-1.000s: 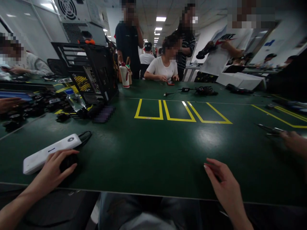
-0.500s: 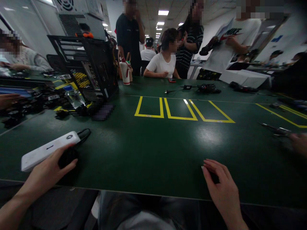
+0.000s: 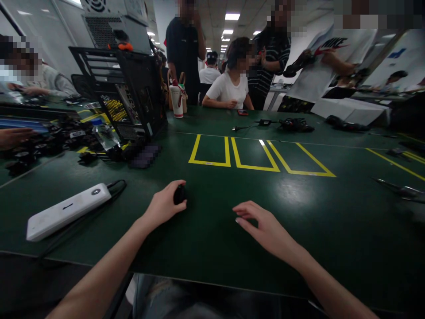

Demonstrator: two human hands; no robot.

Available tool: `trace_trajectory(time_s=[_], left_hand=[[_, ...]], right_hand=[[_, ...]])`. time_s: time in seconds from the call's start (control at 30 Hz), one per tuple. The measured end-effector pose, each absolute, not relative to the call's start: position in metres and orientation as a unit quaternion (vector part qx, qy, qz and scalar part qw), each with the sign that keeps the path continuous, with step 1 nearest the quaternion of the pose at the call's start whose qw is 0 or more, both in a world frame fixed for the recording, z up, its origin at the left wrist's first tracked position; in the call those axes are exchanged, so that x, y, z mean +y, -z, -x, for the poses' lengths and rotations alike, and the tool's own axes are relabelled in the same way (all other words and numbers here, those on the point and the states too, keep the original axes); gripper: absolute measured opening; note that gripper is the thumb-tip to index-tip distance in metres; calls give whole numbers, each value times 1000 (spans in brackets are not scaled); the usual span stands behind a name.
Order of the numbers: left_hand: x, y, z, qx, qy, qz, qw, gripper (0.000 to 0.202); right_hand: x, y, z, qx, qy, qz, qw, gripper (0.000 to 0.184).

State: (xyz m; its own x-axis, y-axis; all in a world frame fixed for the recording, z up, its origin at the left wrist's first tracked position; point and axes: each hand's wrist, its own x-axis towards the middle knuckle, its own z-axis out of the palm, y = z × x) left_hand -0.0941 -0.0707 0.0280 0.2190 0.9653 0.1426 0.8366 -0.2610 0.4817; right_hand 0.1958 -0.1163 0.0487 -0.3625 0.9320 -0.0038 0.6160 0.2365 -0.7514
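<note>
My left hand (image 3: 164, 204) is curled round a small black object (image 3: 179, 194) and holds it low over the green table (image 3: 212, 239), a little in front of the yellow taped boxes (image 3: 259, 155). A black cable seems to trail from it back toward the white power bank (image 3: 68, 210) at the left. Beside it my right hand (image 3: 262, 226) hovers just above the table, fingers loosely apart and nothing in them.
An open black computer case (image 3: 133, 97) stands at the left rear with dark parts (image 3: 49, 146) scattered by it. A white cup (image 3: 176, 101), chargers and cables (image 3: 292, 125) lie further back. Metal pliers (image 3: 403, 190) rest at the right. Several people sit and stand around.
My left hand has lifted the black object from beside the power bank and carried it right, toward the table's middle. My right hand has moved left and forward. A hand at the right has gone.
</note>
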Motion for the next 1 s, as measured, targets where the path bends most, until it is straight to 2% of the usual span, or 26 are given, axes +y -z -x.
trace_trajectory(time_s=[0.07, 0.13, 0.2, 0.3, 0.43, 0.57, 0.77, 1.0], left_hand=[[-47, -26, 61, 542, -231, -790, 169, 54], [-24, -25, 35, 506, -248, -808, 174, 57], [-5, -23, 14, 488, -251, -815, 187, 59], [17, -22, -6, 468, -256, -823, 198, 58], [31, -19, -17, 450, -261, -829, 205, 62], [35, -16, -10, 425, -278, -821, 261, 71], [39, -9, 3, 382, -273, -817, 335, 62], [37, -8, 3, 390, -272, -835, 277, 67]], right_hand=[[-80, -43, -185, -726, -397, 499, 258, 28], [-45, -33, -178, -682, -415, 509, 322, 30], [-14, -23, -174, -619, -479, 497, 375, 29], [14, -13, -172, -587, -502, 488, 405, 25], [27, -10, -175, -557, -523, 485, 425, 23], [27, -9, -179, -547, -542, 479, 422, 26], [18, -11, -181, -593, -504, 455, 432, 25], [14, -4, -180, -607, -494, 430, 450, 30]])
